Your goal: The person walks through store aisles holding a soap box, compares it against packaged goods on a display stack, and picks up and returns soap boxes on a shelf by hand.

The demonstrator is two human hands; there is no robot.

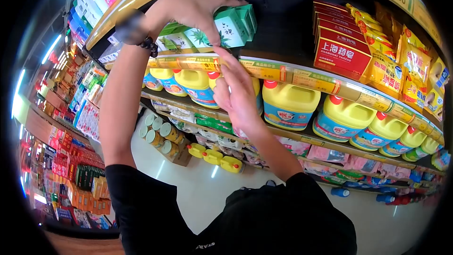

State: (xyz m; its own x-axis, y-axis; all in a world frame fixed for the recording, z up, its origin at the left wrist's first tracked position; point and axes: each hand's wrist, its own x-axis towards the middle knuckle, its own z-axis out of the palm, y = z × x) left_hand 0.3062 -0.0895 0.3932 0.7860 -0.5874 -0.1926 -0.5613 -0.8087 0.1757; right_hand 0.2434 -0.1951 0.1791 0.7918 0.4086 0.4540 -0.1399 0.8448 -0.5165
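On the upper shelf, my left hand point(191, 12) reaches over a row of green and white soap boxes point(233, 27). Its thumb and fingers are curved round the boxes near the row's right end, with some fingertips hidden behind them. A beaded bracelet is on that wrist. My right hand point(236, 89) is in front of the price strip point(264, 70), its index finger pointing up toward the lower front edge of the boxes and my left thumb. The other right fingers are curled, and no object shows in them.
Red soap boxes point(340, 52) and yellow packets point(384, 73) stand at the right of the shelf. Yellow jugs point(290, 106) line the shelf below. Tins point(167, 130) are stacked near the floor, and more stocked shelves point(87, 179) stand at the left.
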